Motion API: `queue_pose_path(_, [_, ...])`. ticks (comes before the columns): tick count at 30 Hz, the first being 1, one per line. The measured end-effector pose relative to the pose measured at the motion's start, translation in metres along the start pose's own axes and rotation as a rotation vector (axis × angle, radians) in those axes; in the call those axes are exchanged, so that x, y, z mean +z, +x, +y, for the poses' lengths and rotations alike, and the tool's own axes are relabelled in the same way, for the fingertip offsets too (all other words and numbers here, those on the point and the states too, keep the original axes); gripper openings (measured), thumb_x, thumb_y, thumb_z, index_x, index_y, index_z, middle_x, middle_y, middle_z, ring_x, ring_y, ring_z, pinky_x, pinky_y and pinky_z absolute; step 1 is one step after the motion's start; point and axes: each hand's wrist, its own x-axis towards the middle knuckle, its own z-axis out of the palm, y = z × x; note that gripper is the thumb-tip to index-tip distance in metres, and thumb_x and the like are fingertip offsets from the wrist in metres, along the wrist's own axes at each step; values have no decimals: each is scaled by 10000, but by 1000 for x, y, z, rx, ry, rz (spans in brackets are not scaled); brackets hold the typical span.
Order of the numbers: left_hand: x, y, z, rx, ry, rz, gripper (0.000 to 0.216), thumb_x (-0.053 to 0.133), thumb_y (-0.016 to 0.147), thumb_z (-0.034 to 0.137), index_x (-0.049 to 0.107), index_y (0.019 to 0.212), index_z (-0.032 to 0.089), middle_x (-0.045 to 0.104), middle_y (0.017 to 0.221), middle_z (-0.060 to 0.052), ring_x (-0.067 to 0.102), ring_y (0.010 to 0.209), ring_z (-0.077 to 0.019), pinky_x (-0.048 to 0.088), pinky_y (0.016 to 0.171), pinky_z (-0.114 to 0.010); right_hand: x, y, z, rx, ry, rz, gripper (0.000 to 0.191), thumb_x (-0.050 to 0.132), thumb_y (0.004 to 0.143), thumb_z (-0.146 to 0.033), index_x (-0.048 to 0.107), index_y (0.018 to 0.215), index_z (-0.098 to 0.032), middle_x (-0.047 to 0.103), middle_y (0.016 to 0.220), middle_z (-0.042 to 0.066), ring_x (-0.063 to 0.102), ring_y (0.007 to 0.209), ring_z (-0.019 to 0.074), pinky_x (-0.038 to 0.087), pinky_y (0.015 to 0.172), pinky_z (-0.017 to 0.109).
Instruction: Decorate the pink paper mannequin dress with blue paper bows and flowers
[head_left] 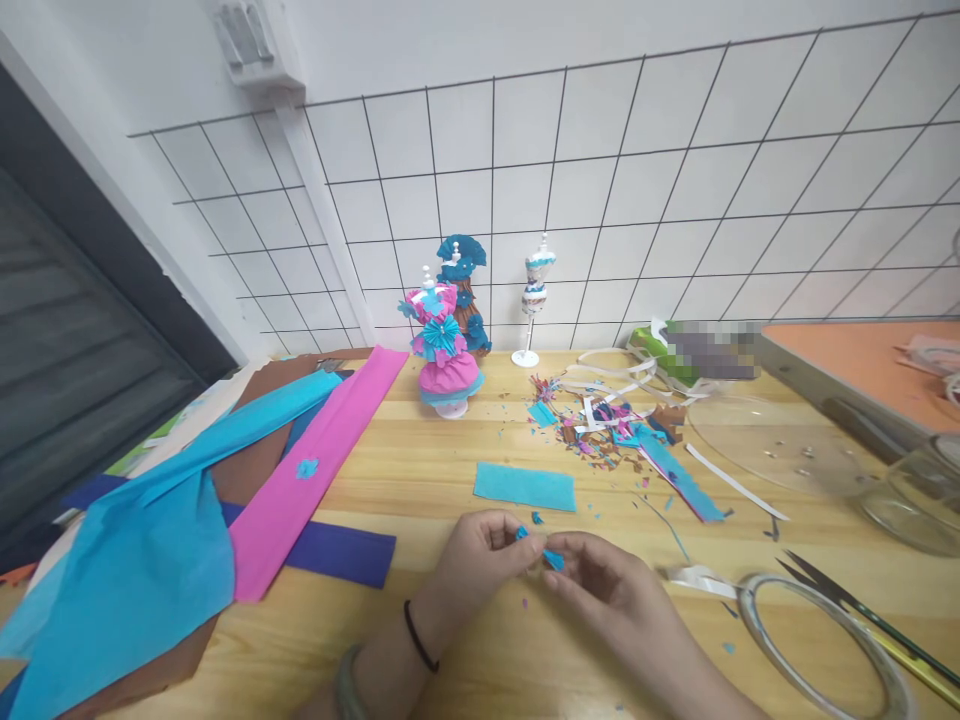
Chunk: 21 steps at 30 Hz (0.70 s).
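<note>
Just above the wooden table, my left hand [491,550] pinches one end of a small gathered piece of blue crepe paper [554,559]. My right hand [611,585] grips the same piece from the other side, thumb and forefinger closed on it. Most of the paper is hidden by the fingers. Beyond my hands lies a flat light-blue crepe paper strip [525,486], with a tiny blue scrap [537,517] near its lower edge.
Miniature dress forms in pink-blue paper [448,375], blue-brown paper [465,295] and white [535,290] stand by the wall. Crepe sheets [300,490] cover the left. Scraps [600,425], scissors [862,605], a tape roll [750,610] and a glass jar [919,510] lie rightward.
</note>
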Motion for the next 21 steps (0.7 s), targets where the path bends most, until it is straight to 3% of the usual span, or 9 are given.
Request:
queue_pose_path(6, [-3, 1, -1, -9, -53, 15, 396, 639, 632, 494, 568, 605, 105, 571, 546, -11, 485, 491, -77, 396, 532, -215, -7, 1, -1, -119, -201, 7, 226, 505, 815, -340, 671, 834, -188, 677, 792, 53, 618, 716, 167, 492, 654, 233])
queue_pose_path(9, [-5, 2, -1, 34, -81, 67, 356, 619, 677, 448, 598, 742, 99, 588, 601, -19, 501, 526, -80, 416, 551, -213, -10, 1, -1, -163, -274, 54, 199, 514, 811, -314, 665, 852, -191, 672, 760, 44, 611, 688, 161, 488, 627, 224])
queue_pose_path(12, [-3, 0, -2, 129, -13, 41, 290, 654, 659, 304, 597, 872, 114, 636, 783, -63, 557, 654, -111, 441, 602, -221, -10, 0, -2, -241, -329, 52, 184, 501, 818, -280, 664, 850, -199, 667, 751, 39, 602, 660, 147, 479, 621, 219])
queue_pose_path(14, [-1, -3, -2, 246, 155, 43, 205, 637, 640, 179, 620, 837, 127, 645, 846, -79, 578, 731, -140, 455, 652, -240, -10, -1, -2, -276, -342, 26, 186, 483, 827, -256, 659, 852, -203, 666, 770, 39, 599, 666, 139, 473, 627, 215])
queue_pose_path(18, [3, -8, 2, 518, 463, 60, 144, 547, 636, 51, 652, 696, 130, 648, 713, -61, 592, 716, -148, 456, 688, -249, -9, -2, -2, -285, -337, -14, 186, 468, 834, -233, 652, 846, -201, 662, 767, 35, 597, 678, 132, 460, 629, 208])
queue_pose_path(21, [3, -8, 3, 563, 522, 61, 148, 537, 642, 40, 653, 680, 124, 647, 672, -55, 595, 674, -140, 458, 649, -232, -9, -2, -3, -244, -311, -41, 197, 467, 837, -258, 654, 838, -194, 661, 768, 36, 590, 681, 135, 453, 631, 213])
